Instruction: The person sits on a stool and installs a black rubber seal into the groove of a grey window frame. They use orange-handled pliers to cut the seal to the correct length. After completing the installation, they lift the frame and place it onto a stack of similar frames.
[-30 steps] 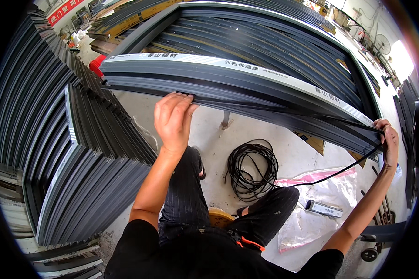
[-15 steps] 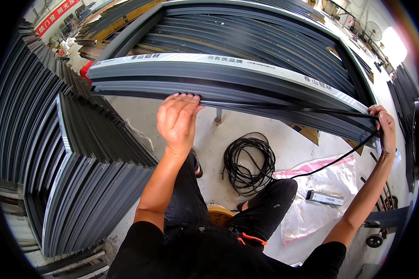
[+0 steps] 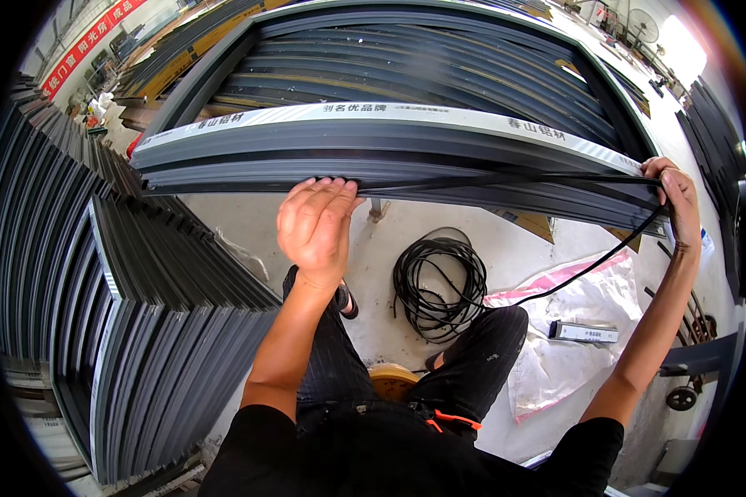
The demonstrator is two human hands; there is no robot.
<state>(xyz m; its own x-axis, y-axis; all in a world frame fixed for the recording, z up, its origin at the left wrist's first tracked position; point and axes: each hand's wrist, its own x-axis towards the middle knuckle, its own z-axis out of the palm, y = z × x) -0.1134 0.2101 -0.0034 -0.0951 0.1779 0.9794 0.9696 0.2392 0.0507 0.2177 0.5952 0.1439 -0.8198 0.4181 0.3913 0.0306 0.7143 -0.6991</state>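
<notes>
A dark grey metal frame (image 3: 273, 153) with a white printed film strip along its top lies across in front of me. From my left hand to my right, a black rubber sealing strip (image 3: 489, 180) stretches along its near side. My left hand (image 3: 317, 228) has its fingers bent together over the near edge, pressing on the strip; the thumb is mostly hidden. At the frame's right end my right hand (image 3: 678, 199) pinches the strip. The strip's tail hangs from there to a loose black coil (image 3: 439, 286) on the floor.
Stacks of dark frames (image 3: 182, 364) stand close on my left. A white sack (image 3: 539, 364) with a short profile piece (image 3: 584, 332) on it lies at right, near a wheeled stand (image 3: 681, 398). More long profiles (image 3: 439, 74) lie beyond the frame.
The view has shifted, so the frame appears farther left. My left hand sits slightly farther right along the frame's near edge. My right hand still grips the strip at the right end.
</notes>
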